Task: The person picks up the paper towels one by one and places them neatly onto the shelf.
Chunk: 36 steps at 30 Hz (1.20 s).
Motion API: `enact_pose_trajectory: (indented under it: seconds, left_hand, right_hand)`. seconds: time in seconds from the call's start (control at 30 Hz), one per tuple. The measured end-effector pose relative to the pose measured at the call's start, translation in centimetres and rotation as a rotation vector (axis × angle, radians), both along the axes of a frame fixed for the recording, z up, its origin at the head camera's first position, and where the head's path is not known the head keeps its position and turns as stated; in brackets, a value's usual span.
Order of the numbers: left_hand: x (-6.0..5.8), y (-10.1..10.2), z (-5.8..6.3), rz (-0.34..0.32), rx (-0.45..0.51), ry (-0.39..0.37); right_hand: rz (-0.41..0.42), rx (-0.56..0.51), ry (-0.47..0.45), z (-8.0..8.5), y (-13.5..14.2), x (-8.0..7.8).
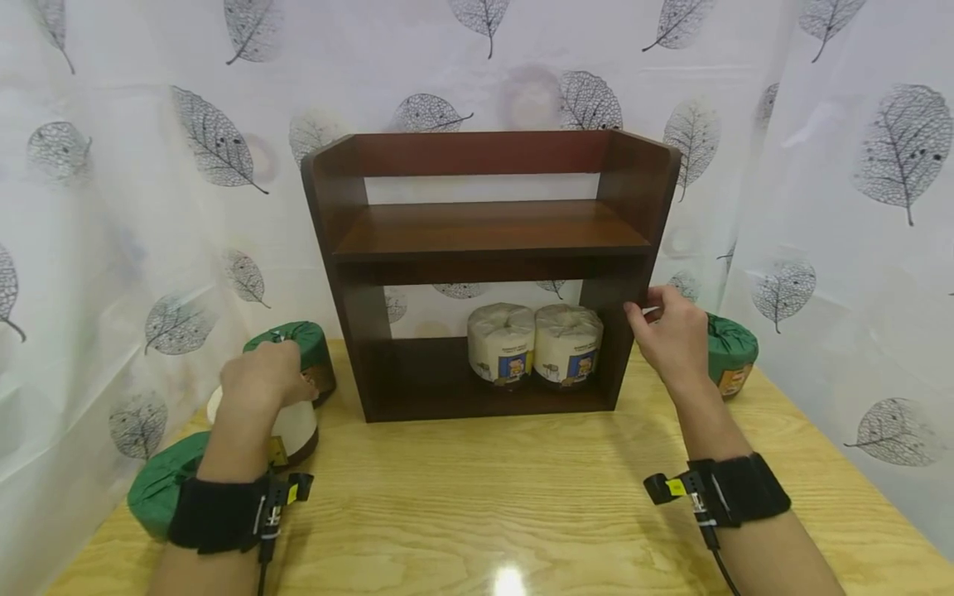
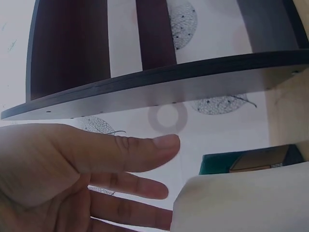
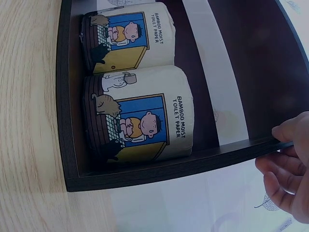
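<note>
A dark brown two-tier wooden shelf (image 1: 488, 236) stands on the table. My right hand (image 1: 671, 331) holds the edge of its right side panel, thumb on the inner side and fingers outside, as the right wrist view shows. Two cream toilet paper rolls (image 3: 140, 116) stand side by side at the right of the lower tier. Over at the left, my left hand (image 1: 261, 372) is above another cream toilet paper roll (image 2: 246, 203). Its thumb and fingers (image 2: 130, 186) are extended, and some fingertips reach the roll's edge; whether they touch cannot be told.
At the left, a green-topped roll (image 1: 298, 335) stands behind the cream one and another green roll (image 1: 167, 480) in front. One more green roll (image 1: 730, 352) is to the right of the shelf. A leaf-patterned white curtain (image 1: 134, 248) surrounds the wooden table (image 1: 447, 497).
</note>
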<state>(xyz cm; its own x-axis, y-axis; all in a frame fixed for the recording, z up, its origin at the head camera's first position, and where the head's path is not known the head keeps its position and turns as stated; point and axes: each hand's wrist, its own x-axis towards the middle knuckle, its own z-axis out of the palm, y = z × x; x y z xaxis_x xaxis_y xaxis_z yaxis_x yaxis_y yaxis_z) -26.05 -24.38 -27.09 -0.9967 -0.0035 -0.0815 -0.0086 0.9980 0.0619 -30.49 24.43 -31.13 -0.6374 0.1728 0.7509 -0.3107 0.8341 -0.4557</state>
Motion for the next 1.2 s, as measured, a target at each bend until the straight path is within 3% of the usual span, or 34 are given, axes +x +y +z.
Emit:
enact_pose_trajectory:
  seconds: [0.43, 0.77, 1.2]
  left_hand:
    - [-0.2, -0.8, -0.4, 0.006, -0.031, -0.065]
    - [-0.4, -1.5, -0.8, -0.017, -0.027, -0.053]
    - [-0.3, -1.4, -0.3, -0.081, 0.036, -0.015]
  right_hand:
    - [0.003, 0.007, -0.002, 0.2, -0.2, -0.1]
    - [0.020, 0.009, 0.035, -0.1, 0.0, -0.2]
    - [0.041, 0.017, 0.086, -0.4, -0.1, -0.4]
